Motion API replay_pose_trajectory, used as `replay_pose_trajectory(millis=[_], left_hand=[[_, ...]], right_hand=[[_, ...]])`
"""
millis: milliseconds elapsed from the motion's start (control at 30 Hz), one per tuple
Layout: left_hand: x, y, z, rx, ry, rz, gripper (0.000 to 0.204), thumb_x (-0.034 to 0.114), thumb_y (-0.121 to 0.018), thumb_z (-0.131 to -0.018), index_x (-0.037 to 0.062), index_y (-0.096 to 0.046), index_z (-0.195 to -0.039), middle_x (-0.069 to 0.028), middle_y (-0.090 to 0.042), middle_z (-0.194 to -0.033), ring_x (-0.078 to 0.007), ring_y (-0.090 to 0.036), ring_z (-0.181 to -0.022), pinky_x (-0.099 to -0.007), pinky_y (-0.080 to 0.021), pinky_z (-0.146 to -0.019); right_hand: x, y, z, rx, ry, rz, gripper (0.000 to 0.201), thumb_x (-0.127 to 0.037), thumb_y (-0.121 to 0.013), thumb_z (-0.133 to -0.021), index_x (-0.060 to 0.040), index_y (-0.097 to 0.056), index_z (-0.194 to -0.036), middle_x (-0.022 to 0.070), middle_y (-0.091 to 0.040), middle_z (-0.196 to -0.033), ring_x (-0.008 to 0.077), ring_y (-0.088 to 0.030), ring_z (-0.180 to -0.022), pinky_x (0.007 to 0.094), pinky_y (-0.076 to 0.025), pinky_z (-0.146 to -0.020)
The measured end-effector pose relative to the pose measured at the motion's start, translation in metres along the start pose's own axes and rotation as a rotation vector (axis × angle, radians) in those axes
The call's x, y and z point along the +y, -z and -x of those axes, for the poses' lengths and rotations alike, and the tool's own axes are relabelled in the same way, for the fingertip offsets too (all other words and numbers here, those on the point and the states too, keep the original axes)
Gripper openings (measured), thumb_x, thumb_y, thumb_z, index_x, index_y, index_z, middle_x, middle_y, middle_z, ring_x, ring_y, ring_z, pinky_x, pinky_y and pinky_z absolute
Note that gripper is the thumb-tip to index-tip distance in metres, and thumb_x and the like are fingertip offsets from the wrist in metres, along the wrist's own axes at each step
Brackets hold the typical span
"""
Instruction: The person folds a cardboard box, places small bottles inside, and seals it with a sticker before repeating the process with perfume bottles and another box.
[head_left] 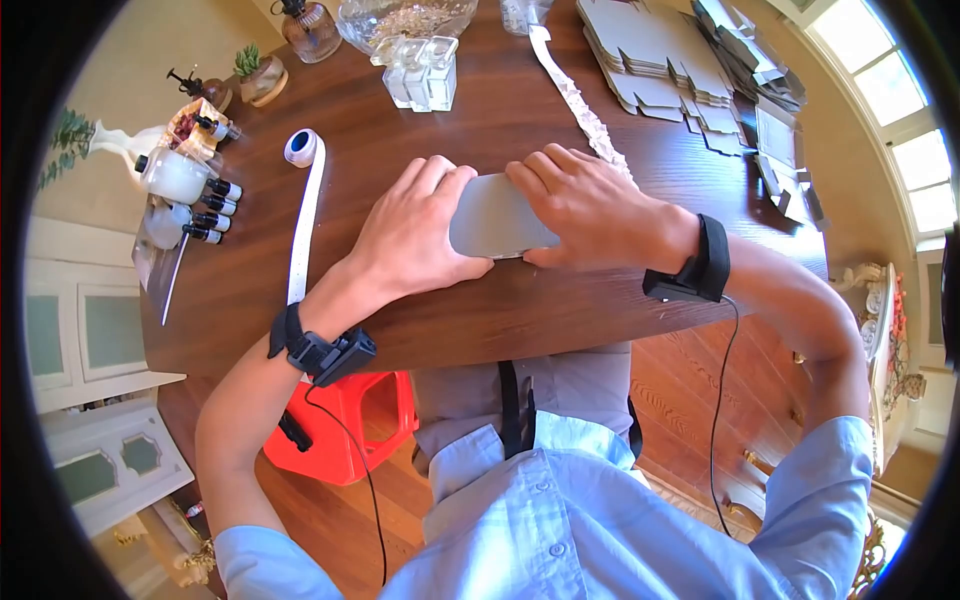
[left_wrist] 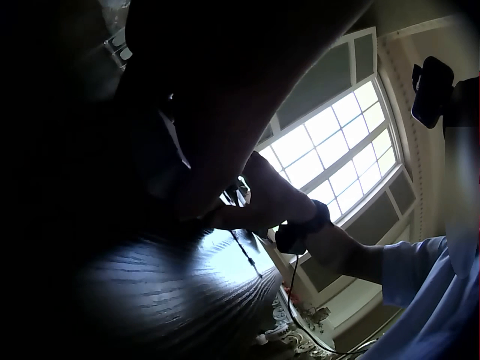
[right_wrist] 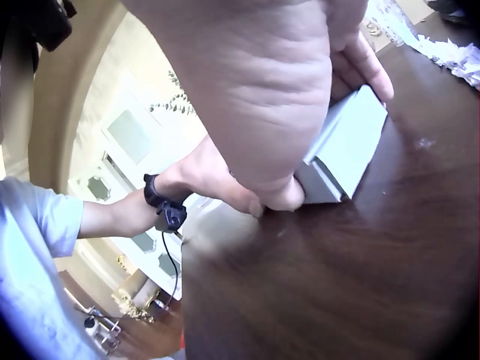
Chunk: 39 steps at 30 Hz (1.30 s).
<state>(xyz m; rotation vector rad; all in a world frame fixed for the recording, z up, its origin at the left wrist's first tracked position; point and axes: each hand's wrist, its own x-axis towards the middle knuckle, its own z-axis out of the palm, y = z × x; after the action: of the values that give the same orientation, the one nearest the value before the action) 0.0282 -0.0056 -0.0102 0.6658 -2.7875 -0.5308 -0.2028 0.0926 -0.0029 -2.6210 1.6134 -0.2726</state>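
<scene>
A small grey cardboard box [head_left: 495, 222] lies on the brown table in front of the person, between both hands. The left hand [head_left: 412, 228] grips its left end, thumb along the near edge and fingers toward the far side. At the right end the right hand [head_left: 605, 212] holds it the same way, with the fingers lying over the top. In the right wrist view the box [right_wrist: 351, 146] shows a pale side and a folded edge close to the tabletop, under the right hand [right_wrist: 277, 97]. The left wrist view is mostly dark, its box area in shadow.
A label roll [head_left: 300, 148] trails a white strip toward the left forearm. Crumpled backing paper [head_left: 580, 105] runs behind the right hand. Flattened grey boxes [head_left: 650, 60] lie back right. Glass jars [head_left: 420, 75] stand behind; small dark bottles [head_left: 215, 205] are at left. A red stool [head_left: 335, 435] stands below.
</scene>
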Motion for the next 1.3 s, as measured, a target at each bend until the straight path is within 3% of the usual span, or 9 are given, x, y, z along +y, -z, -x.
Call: replay_pose_trajectory(millis=[167, 500, 633, 733, 867, 900, 1100, 1267, 1300], left_hand=[[0.007, 0.003, -0.002, 0.108, -0.147, -0.037, 0.072, 0.024, -0.088, -0.066, 0.0003, -0.059, -0.128, -0.0168, -0.062, -0.118, -0.0381, -0.060, -0.113, -0.0456, -0.052, -0.097], [0.016, 0.007, 0.006, 0.038, -0.074, 0.015, 0.092, 0.014, -0.093, -0.059, -0.0030, -0.054, -0.141, -0.0168, -0.059, -0.128, -0.0385, -0.056, -0.118, -0.0463, -0.049, -0.102], [0.035, 0.013, 0.001, 0.023, -0.084, 0.110, 0.092, 0.009, -0.092, -0.062, 0.0006, -0.053, -0.144, -0.0170, -0.057, -0.140, -0.0373, -0.054, -0.130, -0.0443, -0.046, -0.110], [0.071, 0.025, -0.012, 0.212, -0.133, 0.300, 0.082, -0.001, -0.083, -0.071, 0.0034, -0.053, -0.147, -0.0160, -0.055, -0.147, -0.0325, -0.052, -0.137, -0.0436, -0.050, -0.107], [0.109, 0.030, -0.048, 0.207, -0.206, 0.426, 0.064, -0.003, -0.074, -0.080, 0.0036, -0.058, -0.141, -0.0141, -0.063, -0.136, -0.0291, -0.063, -0.123, -0.0388, -0.057, -0.095], [0.120, 0.027, -0.060, 0.146, -0.214, 0.473, 0.058, -0.004, -0.070, -0.085, 0.0044, -0.058, -0.141, -0.0127, -0.065, -0.137, -0.0250, -0.063, -0.127, -0.0383, -0.054, -0.103], [0.198, -0.051, -0.177, 0.102, -0.680, 0.336, 0.035, 0.008, -0.074, -0.085, 0.0041, -0.070, -0.119, -0.0142, -0.071, -0.119, -0.0353, -0.067, -0.112, -0.0399, -0.054, -0.098], [0.281, -0.140, -0.278, 0.151, -0.779, 0.196, 0.037, 0.018, -0.075, -0.084, 0.0043, -0.071, -0.118, -0.0165, -0.070, -0.115, -0.0369, -0.065, -0.113, -0.0436, -0.052, -0.102], [0.291, -0.155, -0.291, 0.099, -0.735, 0.007, 0.033, 0.017, -0.074, -0.084, 0.0045, -0.071, -0.114, -0.0170, -0.070, -0.114, -0.0367, -0.066, -0.110, -0.0439, -0.054, -0.100]], right_hand=[[-0.002, -0.003, 0.004, 0.018, -0.020, -0.008, 0.079, -0.036, -0.087, -0.072, 0.0067, -0.055, -0.130, 0.0190, -0.063, -0.117, 0.0349, -0.060, -0.111, 0.0449, -0.050, -0.096], [-0.007, -0.006, 0.009, 0.074, -0.120, -0.085, 0.075, -0.037, -0.090, -0.061, 0.0072, -0.062, -0.115, 0.0182, -0.065, -0.112, 0.0342, -0.062, -0.109, 0.0423, -0.054, -0.092], [-0.007, 0.018, 0.035, 0.122, -0.174, -0.079, 0.072, -0.036, -0.089, -0.062, 0.0063, -0.062, -0.113, 0.0191, -0.065, -0.110, 0.0349, -0.063, -0.106, 0.0420, -0.054, -0.093], [-0.001, 0.051, 0.082, 0.176, -0.372, -0.087, 0.073, -0.036, -0.088, -0.064, 0.0039, -0.061, -0.118, 0.0199, -0.065, -0.111, 0.0366, -0.063, -0.107, 0.0443, -0.052, -0.096], [0.007, 0.083, 0.176, 0.188, -0.711, -0.073, 0.076, -0.037, -0.086, -0.066, 0.0031, -0.060, -0.126, 0.0203, -0.064, -0.116, 0.0373, -0.061, -0.113, 0.0457, -0.049, -0.101], [0.006, 0.088, 0.202, 0.188, -0.817, -0.074, 0.078, -0.037, -0.086, -0.067, 0.0030, -0.059, -0.128, 0.0204, -0.063, -0.118, 0.0375, -0.061, -0.115, 0.0455, -0.049, -0.102], [-0.008, 0.082, 0.323, 0.309, -1.089, -0.011, 0.078, -0.043, -0.082, -0.070, 0.0056, -0.060, -0.127, 0.0225, -0.065, -0.117, 0.0390, -0.060, -0.116, 0.0446, -0.049, -0.102], [-0.010, 0.076, 0.365, 0.357, -1.304, -0.038, 0.077, -0.044, -0.079, -0.071, 0.0064, -0.061, -0.125, 0.0238, -0.065, -0.119, 0.0391, -0.061, -0.117, 0.0450, -0.049, -0.102], [-0.007, 0.075, 0.370, 0.379, -1.332, -0.023, 0.076, -0.045, -0.079, -0.071, 0.0067, -0.061, -0.125, 0.0241, -0.065, -0.119, 0.0390, -0.061, -0.117, 0.0449, -0.049, -0.102]])
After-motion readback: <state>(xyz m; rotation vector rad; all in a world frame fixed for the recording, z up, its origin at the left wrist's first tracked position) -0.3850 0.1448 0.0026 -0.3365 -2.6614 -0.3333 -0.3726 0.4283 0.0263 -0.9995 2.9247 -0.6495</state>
